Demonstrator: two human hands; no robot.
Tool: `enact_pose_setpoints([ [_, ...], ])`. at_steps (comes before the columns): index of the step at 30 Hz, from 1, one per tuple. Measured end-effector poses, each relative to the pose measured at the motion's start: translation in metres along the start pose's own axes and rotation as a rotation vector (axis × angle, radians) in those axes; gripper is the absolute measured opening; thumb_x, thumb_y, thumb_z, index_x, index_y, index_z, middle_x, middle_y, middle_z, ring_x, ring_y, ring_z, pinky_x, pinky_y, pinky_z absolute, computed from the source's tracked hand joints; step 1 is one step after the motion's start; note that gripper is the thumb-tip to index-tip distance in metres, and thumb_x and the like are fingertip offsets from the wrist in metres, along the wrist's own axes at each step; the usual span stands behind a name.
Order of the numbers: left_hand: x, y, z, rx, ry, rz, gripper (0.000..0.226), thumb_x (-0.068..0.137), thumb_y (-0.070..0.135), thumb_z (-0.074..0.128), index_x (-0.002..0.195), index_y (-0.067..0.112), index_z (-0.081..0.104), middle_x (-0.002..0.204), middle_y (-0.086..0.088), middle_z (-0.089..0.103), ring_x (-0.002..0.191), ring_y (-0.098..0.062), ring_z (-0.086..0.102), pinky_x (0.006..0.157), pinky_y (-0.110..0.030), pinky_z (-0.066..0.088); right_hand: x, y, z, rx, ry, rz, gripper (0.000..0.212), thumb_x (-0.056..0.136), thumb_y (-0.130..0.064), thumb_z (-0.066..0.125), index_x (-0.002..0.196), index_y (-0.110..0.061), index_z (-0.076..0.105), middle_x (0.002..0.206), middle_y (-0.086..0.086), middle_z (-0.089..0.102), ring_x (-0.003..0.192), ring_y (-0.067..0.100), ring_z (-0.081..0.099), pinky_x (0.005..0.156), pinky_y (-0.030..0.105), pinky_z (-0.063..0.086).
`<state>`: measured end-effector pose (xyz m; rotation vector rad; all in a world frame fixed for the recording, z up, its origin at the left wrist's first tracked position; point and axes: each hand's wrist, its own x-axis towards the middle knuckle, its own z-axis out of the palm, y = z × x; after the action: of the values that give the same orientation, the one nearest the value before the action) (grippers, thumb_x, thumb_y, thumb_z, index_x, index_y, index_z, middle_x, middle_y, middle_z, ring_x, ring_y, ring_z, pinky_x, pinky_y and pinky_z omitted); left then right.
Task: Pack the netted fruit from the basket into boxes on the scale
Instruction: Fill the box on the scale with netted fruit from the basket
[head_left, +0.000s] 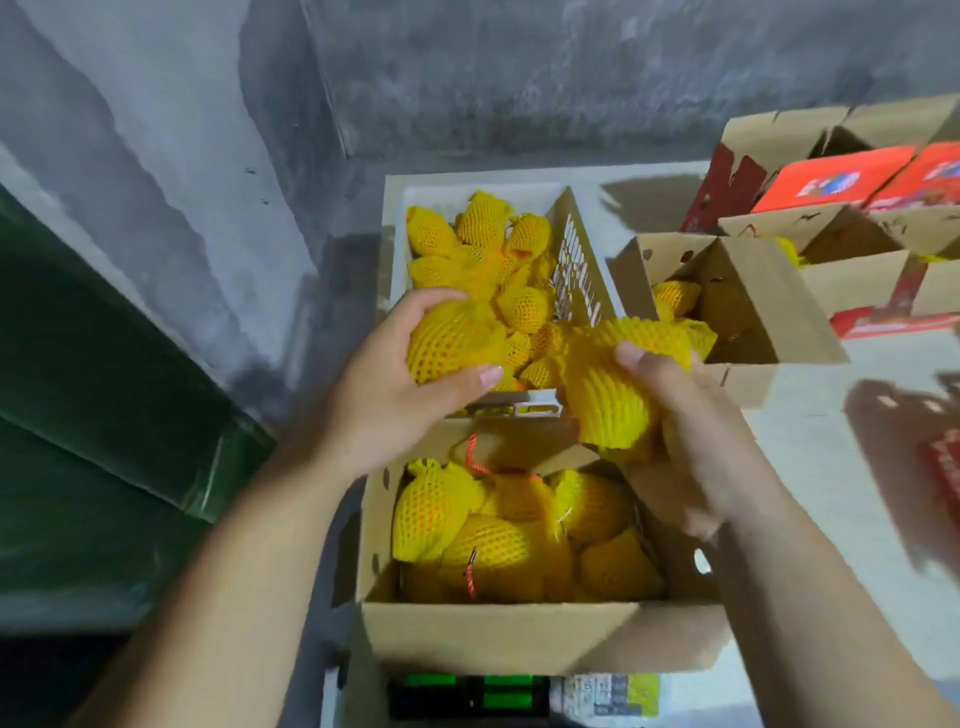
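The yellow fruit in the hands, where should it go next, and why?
Probably down into the open box on the scale. The right hand already holds its netted fruit above it, and the left hand grips another fruit over the basket.

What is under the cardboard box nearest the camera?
Under the open cardboard box a scale shows: a dark front with green lit digits and a label panel. The box covers the platform, and the digits are too blurred to read.

No legible text; print on red boxes (831, 179) and scale (519, 696) display blurred
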<state>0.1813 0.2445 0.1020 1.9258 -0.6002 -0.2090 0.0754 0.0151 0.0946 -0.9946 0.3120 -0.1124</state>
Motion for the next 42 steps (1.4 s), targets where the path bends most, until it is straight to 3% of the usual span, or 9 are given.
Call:
enact_pose_setpoints([
  [6,-0.119,0.002,0.014,-0.126,0.134,-0.143,0.072,0.076,0.067,0.080,0.138,0.055,0.047,0.127,0.027,0.063,0.113,0.004,0.064,0.087,-0.026,0.058,-0.050,0.015,0.004,-0.053,0.149,0.077,0.055,0.079,-0.045,0.081,0.126,-0.018,0.071,0.118,0.017,0.074,0.103,0.035,0.075,0.073,0.043,0.059],
  [9,-0.113,0.011,0.030,-0.061,-0.107,-0.165,0.101,0.085,0.064,0.073,0.159,0.057,0.006,0.150,0.041,0.035,0.131,0.022,0.039,0.102,-0.011,0.040,-0.069,0.017,0.014,0.084,0.141,0.084,0.051,0.081,-0.042,0.082,0.124,-0.017,0.072,0.115,0.018,0.075,0.094,0.033,0.076,0.067,0.041,0.060],
  [12,-0.112,0.024,0.040,-0.103,-0.130,-0.161,0.106,0.090,0.062,0.061,0.156,0.056,-0.021,0.165,0.029,0.017,0.147,0.006,0.023,0.114,-0.026,0.025,-0.083,0.020,0.027,0.252,0.125,0.104,0.029,0.082,-0.042,0.079,0.102,-0.022,0.083,0.114,0.013,0.076,0.099,0.030,0.075,0.081,0.043,0.061],
  [17,-0.146,0.019,0.033,-0.190,-0.180,-0.168,0.059,0.089,0.069,0.066,0.140,0.073,0.037,0.135,0.046,0.051,0.118,0.019,0.054,0.090,-0.003,0.048,-0.106,0.034,0.046,0.395,0.064,0.172,0.045,0.090,-0.040,0.075,0.129,-0.018,0.070,0.118,0.016,0.072,0.102,0.033,0.073,0.085,0.046,0.059],
  [19,-0.154,0.020,0.038,-0.149,-0.335,-0.153,0.051,0.093,0.064,0.066,0.133,0.078,0.038,0.133,0.044,0.056,0.121,0.016,0.056,0.097,-0.009,0.048,-0.114,0.044,0.057,0.405,-0.009,0.203,0.048,0.096,-0.037,0.068,0.138,-0.014,0.063,0.125,0.019,0.069,0.114,0.035,0.069,0.099,0.050,0.055],
  [23,-0.160,0.023,0.046,-0.149,-0.160,-0.112,0.051,0.100,0.040,0.058,0.150,0.033,0.053,0.145,0.018,0.061,0.136,-0.004,0.054,0.119,-0.044,0.040,-0.126,0.052,0.071,0.418,-0.034,0.231,0.049,0.100,-0.034,0.058,0.144,-0.012,0.060,0.143,0.018,0.062,0.137,0.033,0.056,0.116,0.047,0.042],
  [30,-0.170,0.033,0.045,-0.286,0.078,-0.016,0.035,0.102,0.022,0.067,0.135,0.030,0.068,0.125,0.014,0.075,0.120,-0.007,0.068,0.099,-0.023,0.054,-0.135,0.043,0.061,0.195,-0.086,0.159,0.051,0.103,-0.034,0.053,0.151,-0.018,0.048,0.145,0.016,0.060,0.137,0.033,0.056,0.117,0.049,0.042],
  [38,-0.183,0.045,0.064,-0.609,0.235,-0.134,0.033,0.089,0.026,0.074,0.111,0.050,0.077,0.119,0.008,0.078,0.108,-0.012,0.074,0.079,-0.024,0.060,-0.147,0.030,0.035,0.191,-0.199,0.241,0.047,0.105,-0.030,0.055,0.148,-0.012,0.051,0.143,0.018,0.062,0.135,0.035,0.057,0.109,0.055,0.048],
  [42,-0.188,0.040,0.079,-0.661,0.304,-0.190,0.032,0.087,0.020,0.071,0.113,0.038,0.078,0.119,0.002,0.077,0.108,-0.017,0.074,0.079,-0.027,0.060,-0.155,0.033,0.027,0.230,-0.187,0.244,0.043,0.105,-0.028,0.055,0.145,-0.012,0.053,0.138,0.018,0.065,0.129,0.035,0.063,0.102,0.055,0.053],
])
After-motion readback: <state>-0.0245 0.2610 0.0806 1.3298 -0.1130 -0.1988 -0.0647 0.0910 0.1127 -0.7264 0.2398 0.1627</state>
